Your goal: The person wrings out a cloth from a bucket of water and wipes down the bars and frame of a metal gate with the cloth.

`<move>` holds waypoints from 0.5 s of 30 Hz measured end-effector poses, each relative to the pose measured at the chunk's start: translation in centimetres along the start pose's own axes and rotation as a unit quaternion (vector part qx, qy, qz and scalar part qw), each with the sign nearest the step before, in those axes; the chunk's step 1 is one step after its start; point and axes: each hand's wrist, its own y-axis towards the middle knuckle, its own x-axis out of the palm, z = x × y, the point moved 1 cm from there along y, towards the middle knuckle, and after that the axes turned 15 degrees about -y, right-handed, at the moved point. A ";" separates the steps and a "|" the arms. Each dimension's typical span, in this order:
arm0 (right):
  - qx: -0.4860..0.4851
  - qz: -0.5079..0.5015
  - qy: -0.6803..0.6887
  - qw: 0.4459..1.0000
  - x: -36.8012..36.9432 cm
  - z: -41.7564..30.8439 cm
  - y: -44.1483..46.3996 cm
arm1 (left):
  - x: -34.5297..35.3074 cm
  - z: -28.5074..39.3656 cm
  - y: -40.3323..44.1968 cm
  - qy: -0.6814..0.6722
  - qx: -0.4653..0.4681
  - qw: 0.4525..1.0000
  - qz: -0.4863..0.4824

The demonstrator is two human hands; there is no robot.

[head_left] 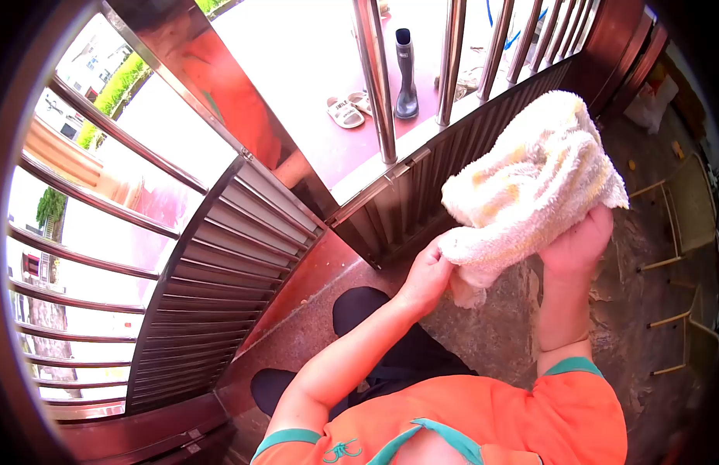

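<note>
A fluffy whitish towel [530, 182] with yellowish patches hangs bunched up in front of my chest, at the right of centre. My left hand [428, 277] is closed on its lower left corner, with a short end dangling below the fingers. Under the towel's lower right side is my right hand [580, 239], gripping it with most fingers hidden by the cloth. Just beyond the towel stands a metal gate panel [421, 194] with upright bars; neither hand touches it.
Another barred gate panel [220, 279] stands open on the left. Outside are a dark rubber boot [407, 74] and pale sandals [345, 113]. Folding chairs [689, 209] and a white plastic bag [652, 105] are at the right. My legs [398, 341] are below.
</note>
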 end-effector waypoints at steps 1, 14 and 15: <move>-0.038 -0.003 -0.086 0.996 -1.1 -0.3 -0.5 | 1.1 0.8 0.2 -0.160 0.007 0.987 0.019; -0.025 0.155 -0.372 0.915 -3.3 5.2 1.0 | 4.9 15.3 -6.9 0.572 0.470 0.660 -0.130; -0.109 0.163 -0.510 0.837 -4.2 5.1 2.1 | 2.7 16.2 -8.1 0.593 0.567 0.569 -0.052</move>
